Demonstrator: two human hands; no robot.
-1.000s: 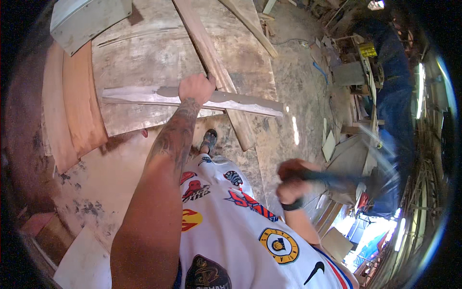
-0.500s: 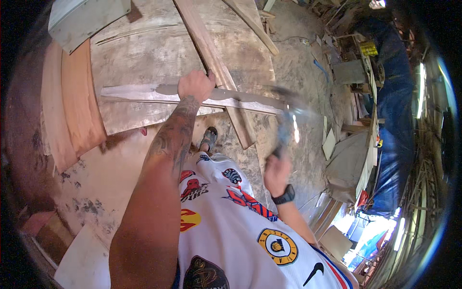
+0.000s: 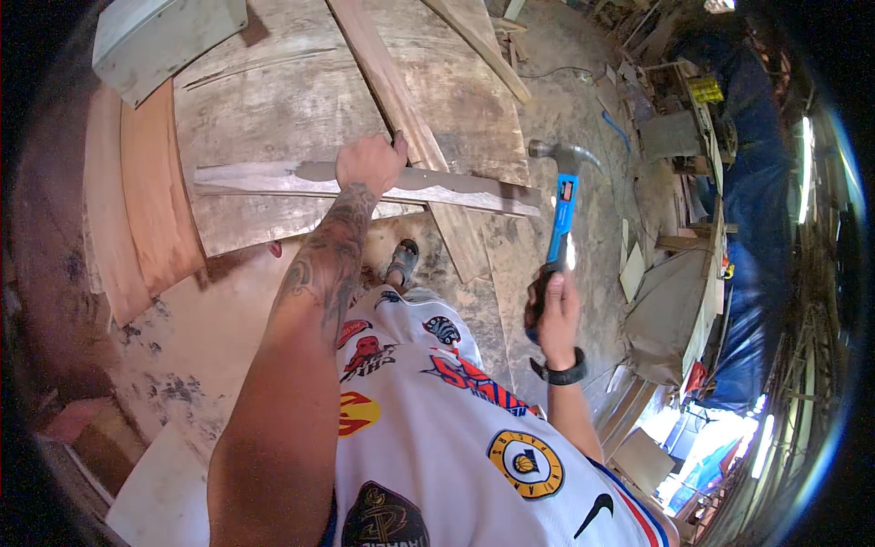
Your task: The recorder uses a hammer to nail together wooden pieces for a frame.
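Observation:
My right hand (image 3: 554,314) is wrapped round the black grip of a claw hammer (image 3: 563,214) with a blue shaft. Its metal head stands apart from the wood, just past the right end of a narrow wooden board (image 3: 488,190). That board lies crosswise, partly in shadow. My left hand (image 3: 372,162) is closed on it near the middle, fingertips hidden. A longer plank (image 3: 383,73) runs at an angle under the narrow board, its near end (image 3: 467,260) sticking out toward me.
Beneath the boards lies a worn plywood sheet (image 3: 273,109). A pale box (image 3: 169,41) and reddish planks (image 3: 159,191) are at the left. Another strip (image 3: 478,46) lies at the far edge. Scrap wood and a blue tarp (image 3: 752,246) line the right side. My sandalled foot (image 3: 403,260) is close by.
My right hand has moved slightly right, and the hammer, blurred before with its head near the board's right end, now shows sharply farther up and right. My left hand stays in place.

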